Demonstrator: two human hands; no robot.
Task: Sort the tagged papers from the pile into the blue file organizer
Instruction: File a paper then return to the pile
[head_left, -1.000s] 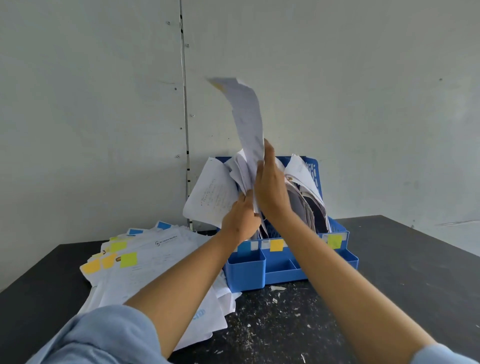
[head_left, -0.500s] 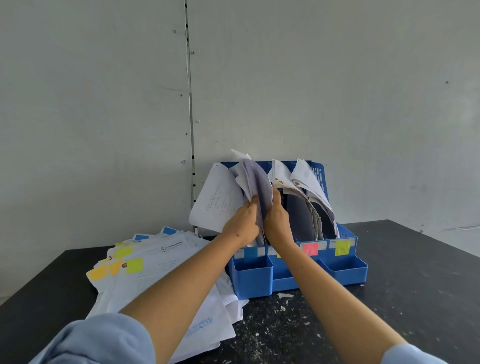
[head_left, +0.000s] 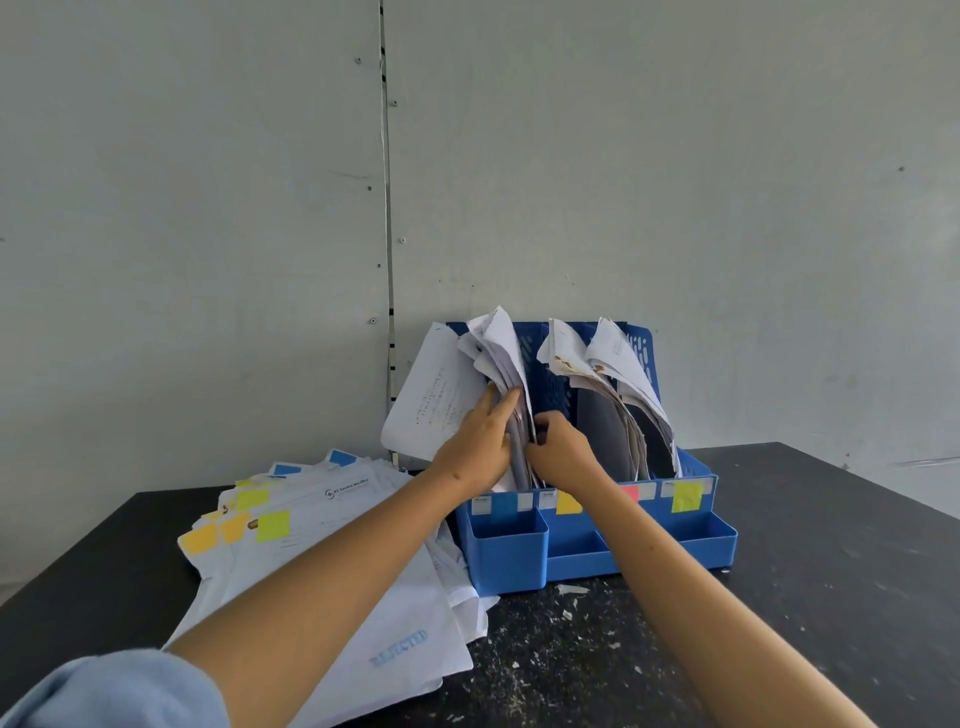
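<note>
The blue file organizer (head_left: 698, 535) stands on the black table against the wall, with blue, yellow, pink and green tags on its front. Papers fill its slots. My left hand (head_left: 475, 441) presses flat against the stack of papers in the leftmost slot (head_left: 496, 348), fingers spread. My right hand (head_left: 558, 454) pinches the edge of a sheet in that same slot, right beside the left hand. The pile of tagged papers (head_left: 322, 525) lies flat to the left of the organizer, with yellow, green and blue tags at its edges.
The black table (head_left: 831, 571) runs to a grey wall behind. Small paper scraps (head_left: 571, 597) lie in front of the organizer. A sheet stamped "REJECTED" (head_left: 400, 649) lies at the near end of the pile.
The sheet held high a second ago has come down into the leftmost slot. Both hands have dropped with it and now rest at the papers in that slot.
</note>
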